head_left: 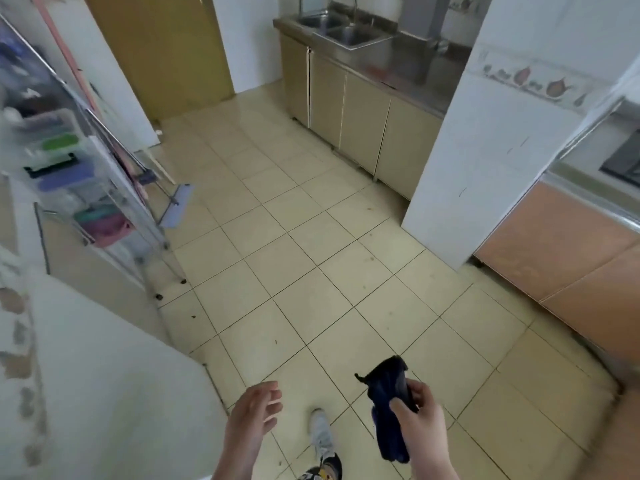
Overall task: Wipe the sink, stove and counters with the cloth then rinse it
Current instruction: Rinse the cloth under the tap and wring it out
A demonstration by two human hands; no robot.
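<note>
A dark blue cloth (pixel 386 386) is bunched in my right hand (pixel 419 414) low in the view, hanging above the tiled floor. My left hand (pixel 254 412) is beside it to the left, fingers apart and holding nothing. The steel double sink (pixel 341 29) sits far ahead at the top of the view, set in a steel counter (pixel 408 67) over beige cabinets. A black stove (pixel 623 157) edge shows at the far right on a second counter (pixel 575 188) with orange cabinet fronts.
A white tiled pillar (pixel 474 161) stands between the two counters. A wire rack (pixel 79 174) with plastic boxes lines the left wall, with a flat mop (pixel 176 206) leaning by it. A brown door (pixel 162 50) is at the back left. My shoe (pixel 320 431) is on the floor.
</note>
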